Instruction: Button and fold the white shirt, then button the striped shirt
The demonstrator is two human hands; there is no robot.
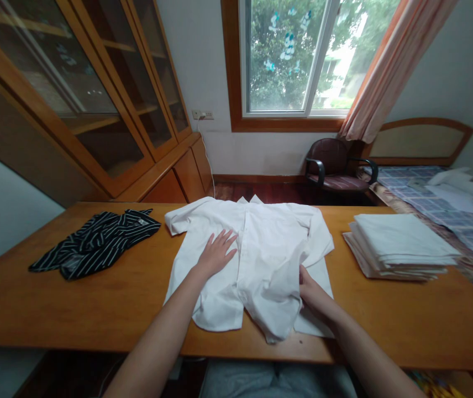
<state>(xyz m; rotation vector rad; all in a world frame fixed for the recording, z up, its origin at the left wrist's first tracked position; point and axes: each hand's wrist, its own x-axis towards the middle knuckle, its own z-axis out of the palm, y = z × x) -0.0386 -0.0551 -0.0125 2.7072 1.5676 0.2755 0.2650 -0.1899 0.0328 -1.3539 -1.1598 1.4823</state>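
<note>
A white short-sleeved button-up shirt [273, 232] lies spread on the wooden table in front of me, its collar toward the far edge. My left hand [219, 252] rests flat on the shirt's left front, beside the button line, fingers spread. At the right side of the shirt, my right hand [309, 287] grips the edge of the front panel. That panel is lifted and wrinkled, showing the back layer of the shirt beneath it. The fingertips of my right hand are partly hidden behind the cloth.
A crumpled black-and-white striped garment [99, 240] lies on the table [137, 309] at left. On the right sits a stack of folded white cloths [402, 243]. Beyond the table are a glass-door cabinet [132, 83], an armchair [336, 163] and a bed [460, 204].
</note>
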